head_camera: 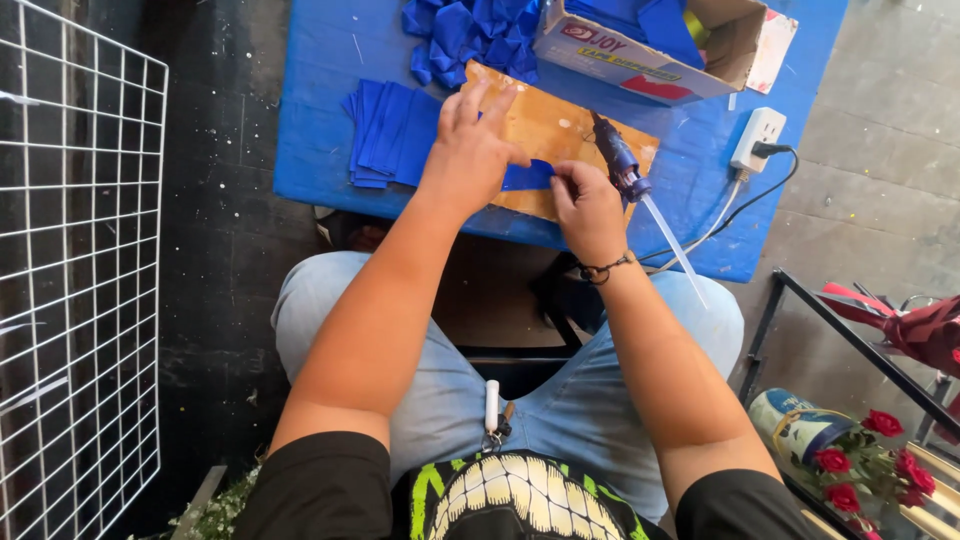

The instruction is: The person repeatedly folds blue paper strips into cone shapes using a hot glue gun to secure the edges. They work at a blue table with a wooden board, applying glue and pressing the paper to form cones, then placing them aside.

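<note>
My left hand [472, 152] presses a small blue fabric piece [527, 176] flat on a brown board [548, 128], fingers spread. My right hand [585, 205] pinches the near edge of the same blue piece. A blue glue gun [619, 160] with a clear glue stick [672, 250] lies on the board just right of my right hand. A stack of cut blue squares [388, 135] sits left of the board. A heap of folded blue pieces [470, 35] lies at the far edge of the blue table [320, 110].
An open cardboard box [650, 45] with blue material stands at the far right. A white power strip [757, 138] with a cord lies right of the board. A white wire grid [80, 280] stands at the left. Red roses [870, 465] and a metal frame are at the lower right.
</note>
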